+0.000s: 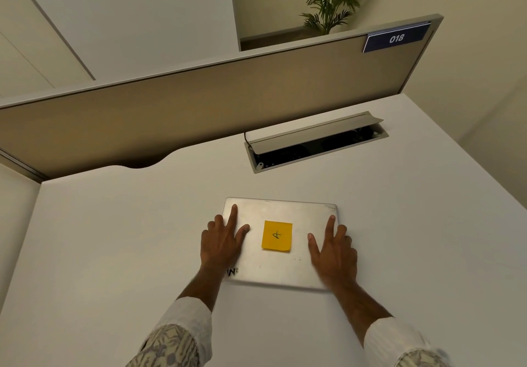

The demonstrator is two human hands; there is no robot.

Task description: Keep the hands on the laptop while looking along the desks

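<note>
A closed silver laptop (281, 242) is lying flat near the middle of the white surface (114, 238), a little toward its near edge, with 1 yellow sticky note (277, 236) stuck at the center of its lid. The left hand (222, 242) is resting spread on the lid's left edge and the right hand (333, 252) on its right edge, both with straight fingers, well apart, gripping nothing. Steadying or shifting the laptop well probably means pressing evenly with both palms, keeping it square and sliding it without scraping. Beyond it, toward the far edge, an open cable hatch (315, 142) is sitting below a beige divider (199, 101) bearing a 018 label (396, 38).
</note>
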